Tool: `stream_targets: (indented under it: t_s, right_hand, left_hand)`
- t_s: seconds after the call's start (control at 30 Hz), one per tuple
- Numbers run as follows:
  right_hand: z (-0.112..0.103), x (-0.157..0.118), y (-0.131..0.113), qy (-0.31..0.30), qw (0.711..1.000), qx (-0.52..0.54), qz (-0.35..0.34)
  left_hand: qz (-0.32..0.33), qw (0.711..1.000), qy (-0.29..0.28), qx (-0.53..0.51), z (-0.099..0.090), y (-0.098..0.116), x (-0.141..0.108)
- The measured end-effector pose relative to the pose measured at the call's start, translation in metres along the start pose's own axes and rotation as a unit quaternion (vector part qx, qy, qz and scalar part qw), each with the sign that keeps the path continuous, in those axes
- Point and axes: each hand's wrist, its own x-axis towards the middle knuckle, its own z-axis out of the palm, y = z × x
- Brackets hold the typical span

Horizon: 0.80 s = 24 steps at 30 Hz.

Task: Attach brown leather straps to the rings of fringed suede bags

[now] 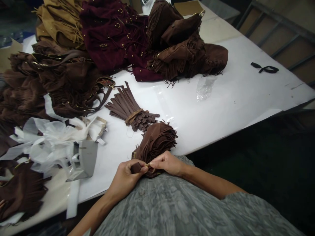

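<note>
left hand (pixel 130 173) and right hand (pixel 169 164) meet at the near side of a fringed bag (pixel 157 139). the left is curled, thumb and forefinger pinching a brown strap (pixel 136 167); the right appears to pinch a small gold piece (pixel 148 165) between fingertips. the bag lies just beyond both hands, at the edge of the table (pixel 236 91) and close to the shirt (pixel 172 203), probably so that table and body steady it. beyond the left hand, a bundle (pixel 123 105) of strips is bound by a band (pixel 134 117), presumably to keep them together. the fingertips mostly cover the gold piece, so its kind is unclear; the bag's underside is hidden, and dark fringe (pixel 24 193) far left of the left hand is cut off
</note>
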Motion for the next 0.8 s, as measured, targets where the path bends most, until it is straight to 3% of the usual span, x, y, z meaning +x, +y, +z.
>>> stream_targets:
  t_s: [0.1, 0.17, 0.27, 0.43, 0.53, 0.6, 0.63, 0.73, 0.8]
  right_hand:
    - [0.001, 0.002, -0.019, 0.052, 0.969, -0.199, -0.134]
    - [0.002, 0.003, -0.035, 0.029, 0.936, -0.304, -0.176]
    - [0.006, 0.004, -0.057, -0.053, 0.867, -0.465, -0.172]
    - [0.026, 0.015, -0.090, -0.146, 0.696, -0.681, -0.175]
    - [0.035, 0.027, -0.103, -0.203, 0.639, -0.728, -0.141]
    - [0.032, 0.034, -0.102, -0.226, 0.657, -0.708, -0.132]
    - [0.028, 0.035, -0.098, -0.225, 0.689, -0.676, -0.130]
    - [0.012, 0.032, -0.071, -0.162, 0.851, -0.492, -0.087]
    - [0.003, 0.025, -0.049, -0.102, 0.938, -0.330, -0.026]
  left_hand:
    - [-0.013, 1.000, 0.025, 0.003, -0.005, 0.000, 0.003]
    - [-0.008, 1.000, 0.022, 0.008, -0.009, 0.001, 0.003]
    - [-0.002, 1.000, 0.004, 0.018, -0.012, 0.003, -0.001]
    - [0.015, 0.999, -0.019, 0.028, -0.010, 0.002, -0.001]
    - [0.017, 0.999, -0.016, 0.038, -0.011, -0.001, 0.001]
    - [0.011, 0.999, -0.007, 0.053, -0.013, -0.005, 0.003]
    - [0.008, 0.998, -0.005, 0.059, -0.014, -0.007, 0.003]
    - [0.018, 0.998, -0.001, 0.062, -0.015, -0.014, 0.002]
    - [0.041, 0.997, 0.011, 0.061, -0.013, -0.018, 0.001]
